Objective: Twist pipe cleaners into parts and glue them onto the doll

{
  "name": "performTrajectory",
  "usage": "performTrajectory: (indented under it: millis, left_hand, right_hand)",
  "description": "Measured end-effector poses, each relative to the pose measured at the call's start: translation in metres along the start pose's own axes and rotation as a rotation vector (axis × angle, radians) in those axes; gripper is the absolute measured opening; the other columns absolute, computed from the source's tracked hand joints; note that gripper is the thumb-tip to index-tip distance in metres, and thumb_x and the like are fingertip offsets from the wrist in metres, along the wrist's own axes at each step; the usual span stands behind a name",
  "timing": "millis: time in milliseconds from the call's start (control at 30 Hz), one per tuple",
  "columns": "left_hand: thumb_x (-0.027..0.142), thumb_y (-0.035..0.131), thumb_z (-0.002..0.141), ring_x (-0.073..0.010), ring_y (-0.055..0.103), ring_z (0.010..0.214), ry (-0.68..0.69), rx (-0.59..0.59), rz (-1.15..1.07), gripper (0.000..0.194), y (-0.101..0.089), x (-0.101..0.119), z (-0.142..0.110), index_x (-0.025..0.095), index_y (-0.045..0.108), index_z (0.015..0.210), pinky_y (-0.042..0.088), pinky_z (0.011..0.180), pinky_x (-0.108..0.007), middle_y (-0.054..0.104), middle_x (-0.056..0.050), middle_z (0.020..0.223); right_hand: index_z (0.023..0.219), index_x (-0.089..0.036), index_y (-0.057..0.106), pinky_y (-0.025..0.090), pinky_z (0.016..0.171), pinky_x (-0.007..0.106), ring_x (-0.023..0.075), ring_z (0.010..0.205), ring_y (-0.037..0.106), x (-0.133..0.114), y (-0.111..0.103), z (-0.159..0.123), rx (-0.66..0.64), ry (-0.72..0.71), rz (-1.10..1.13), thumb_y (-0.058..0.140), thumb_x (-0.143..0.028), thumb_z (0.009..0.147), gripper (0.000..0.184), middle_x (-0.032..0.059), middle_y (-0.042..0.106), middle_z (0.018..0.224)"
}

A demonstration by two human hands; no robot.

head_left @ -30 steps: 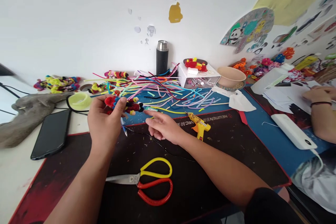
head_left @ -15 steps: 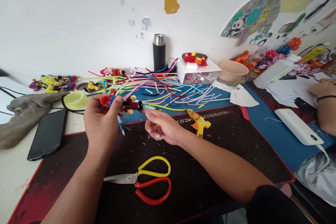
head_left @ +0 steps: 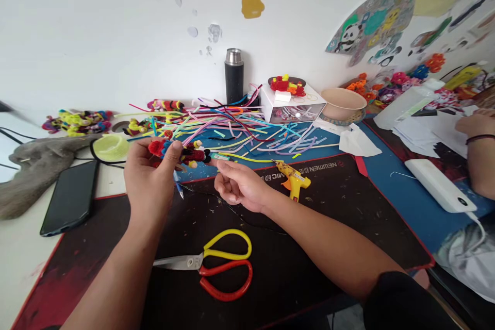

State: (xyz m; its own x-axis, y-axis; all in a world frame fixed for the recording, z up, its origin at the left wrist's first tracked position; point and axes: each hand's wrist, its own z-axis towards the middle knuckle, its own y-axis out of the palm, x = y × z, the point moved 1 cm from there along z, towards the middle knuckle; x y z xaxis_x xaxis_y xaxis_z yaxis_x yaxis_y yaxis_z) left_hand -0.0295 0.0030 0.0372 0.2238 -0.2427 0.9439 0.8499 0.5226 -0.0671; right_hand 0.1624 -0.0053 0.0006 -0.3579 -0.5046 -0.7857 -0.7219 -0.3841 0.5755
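My left hand (head_left: 150,178) is closed around a small pipe-cleaner doll (head_left: 195,154) in red, blue, yellow and black, its thumb pressed on top. The doll lies sideways, its black end pointing right; part of it is hidden by the fingers. My right hand (head_left: 242,183) is at that black end, the index finger stretched out to it and the other fingers loosely curled, holding nothing. Under the hands a blue pen (head_left: 178,185) rests on the black mat (head_left: 309,247). Scissors (head_left: 226,263) with one yellow and one red handle lie nearer to me.
A yellow glue gun (head_left: 294,179) lies right of my right hand. Loose pipe cleaners (head_left: 232,126) spread behind, before a black thermos (head_left: 234,77) and a white drawer box (head_left: 294,108). At left are a phone (head_left: 69,198) and yellow tape roll (head_left: 111,148). Another person's arm (head_left: 481,149) is at right.
Almost nothing differs. The view has shifted very slightly; both hands keep their places and the doll stays in my left hand.
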Motion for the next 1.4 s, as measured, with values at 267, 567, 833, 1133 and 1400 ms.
performTrajectory:
  millis: [267,567,833,1133,1400]
  left_hand:
    - [0.035,0.088,0.083,-0.0111,0.063,0.064,0.016,-0.02,-0.001,0.031,-0.0005,-0.0032,-0.0006,0.019,0.066,0.099,0.055,0.055,-0.021,0.065,0.003,0.084]
    - [0.035,0.088,0.082,-0.0113,0.064,0.063,0.005,-0.021,0.002,0.032,0.0,-0.0006,-0.0025,0.02,0.065,0.097,0.056,0.053,-0.02,0.066,0.003,0.083]
    - [0.037,0.088,0.082,-0.0113,0.064,0.06,-0.005,-0.026,0.003,0.033,0.0005,-0.0007,-0.0026,0.02,0.063,0.097,0.056,0.052,-0.021,0.066,0.003,0.083]
    - [0.038,0.087,0.084,-0.012,0.064,0.063,0.008,-0.035,0.018,0.032,-0.0007,-0.0013,-0.0025,0.021,0.063,0.095,0.056,0.054,-0.021,0.065,0.004,0.082]
    - [0.04,0.087,0.083,-0.0121,0.063,0.062,0.012,-0.031,0.032,0.032,-0.0003,-0.0011,-0.0019,0.021,0.064,0.094,0.055,0.054,-0.022,0.065,0.004,0.082]
  right_hand:
    - [0.114,-0.023,0.06,0.018,0.043,0.024,0.0084,0.041,0.041,-0.0012,0.0005,0.0002,0.0,0.003,0.026,0.074,-0.06,0.1,0.042,-0.0074,0.064,0.065]
    - [0.1,-0.023,0.056,0.015,0.044,0.026,0.0075,0.039,0.038,-0.0019,-0.0007,0.0016,-0.037,0.004,0.065,0.071,-0.061,0.102,0.04,-0.0074,0.063,0.064]
    - [0.103,-0.023,0.058,0.015,0.044,0.027,0.0077,0.039,0.036,-0.0011,-0.001,0.002,-0.037,0.012,0.078,0.069,-0.06,0.103,0.038,-0.0074,0.062,0.063]
    - [0.108,-0.024,0.059,0.017,0.044,0.026,0.008,0.039,0.036,-0.0021,0.0004,0.0008,-0.02,0.033,0.068,0.067,-0.061,0.105,0.038,-0.0078,0.062,0.063]
    - [0.1,-0.022,0.06,0.017,0.043,0.026,0.0078,0.039,0.037,-0.0006,-0.0021,0.0025,-0.036,0.025,0.087,0.069,-0.061,0.104,0.04,-0.0068,0.062,0.062]
